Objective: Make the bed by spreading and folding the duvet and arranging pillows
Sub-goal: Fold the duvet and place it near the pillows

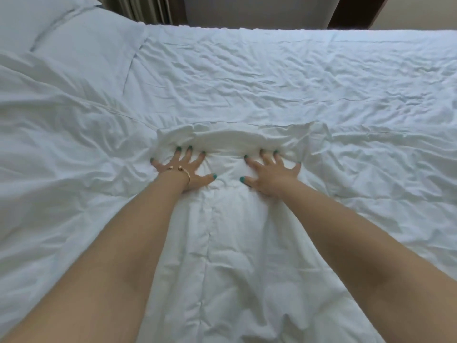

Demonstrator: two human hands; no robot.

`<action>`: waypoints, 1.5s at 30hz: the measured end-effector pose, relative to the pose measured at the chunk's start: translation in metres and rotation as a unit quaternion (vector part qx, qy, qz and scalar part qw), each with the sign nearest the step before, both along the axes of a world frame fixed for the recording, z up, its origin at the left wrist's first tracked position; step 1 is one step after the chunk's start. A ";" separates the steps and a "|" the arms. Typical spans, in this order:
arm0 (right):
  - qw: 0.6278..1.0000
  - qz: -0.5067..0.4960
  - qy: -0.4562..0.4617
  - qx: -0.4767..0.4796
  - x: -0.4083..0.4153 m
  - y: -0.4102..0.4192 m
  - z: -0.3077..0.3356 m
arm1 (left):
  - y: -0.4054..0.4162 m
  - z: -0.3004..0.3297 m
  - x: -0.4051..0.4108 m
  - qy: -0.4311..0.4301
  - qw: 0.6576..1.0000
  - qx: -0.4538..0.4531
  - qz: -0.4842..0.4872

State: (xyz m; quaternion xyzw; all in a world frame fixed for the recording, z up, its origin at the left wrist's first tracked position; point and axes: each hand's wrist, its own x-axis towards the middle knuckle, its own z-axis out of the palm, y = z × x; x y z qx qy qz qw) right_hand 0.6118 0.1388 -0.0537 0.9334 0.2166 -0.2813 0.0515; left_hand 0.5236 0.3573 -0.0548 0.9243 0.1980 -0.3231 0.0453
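A white duvet covers the near half of the bed, and its far edge runs across the middle of the view. Both my arms reach forward over it. My left hand, with a gold bracelet at the wrist, presses flat on the duvet with its fingers spread. My right hand presses flat beside it, fingers also spread. Just beyond my fingertips the duvet edge bunches into a raised fold. A white pillow lies at the far left of the bed.
A wrinkled white sheet covers the far half of the mattress. Behind the far edge of the bed hang curtains, beside a pale wall and a dark wooden panel.
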 end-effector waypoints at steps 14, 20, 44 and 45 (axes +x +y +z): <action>0.953 0.021 0.072 0.294 -0.064 0.172 0.112 | 0.185 0.174 -0.098 -0.103 0.960 0.258 -0.035; 0.975 0.093 0.020 0.202 -0.068 0.263 0.114 | 0.258 0.191 -0.119 -0.109 0.971 0.209 0.044; 0.973 -0.037 0.136 0.185 -0.023 0.192 0.012 | 0.278 0.173 -0.023 -0.049 0.979 0.198 0.011; 0.976 -0.034 0.127 0.177 -0.025 0.189 0.007 | 0.279 0.168 -0.023 -0.045 0.980 0.191 0.021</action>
